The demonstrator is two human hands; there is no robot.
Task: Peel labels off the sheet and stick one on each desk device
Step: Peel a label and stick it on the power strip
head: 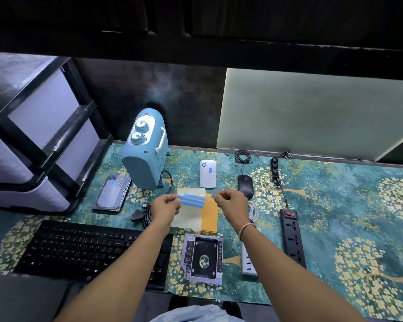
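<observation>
My left hand (166, 206) holds up a translucent label sheet (191, 210) by its left edge; blue label strips (192, 200) run across its top. Just right of the sheet, my right hand (230, 203) pinches a small peeled label (213, 195) between thumb and finger. On the desk lie a hard drive (113, 193) and a white router (208, 174), each bearing a blue label. Around them are a black mouse (245, 185), a blue heater (144, 149), a black keyboard (91, 249), a drive caddy (204, 259), a black power strip (292, 238) and a white USB hub (248, 263).
An orange pad (211, 219) lies under the sheet. Coiled black cables (143, 216) sit left of my left wrist. A plastic drawer unit (37, 145) stands at the left, a frosted panel (312, 112) behind. The floral mat (347, 205) covers the desk.
</observation>
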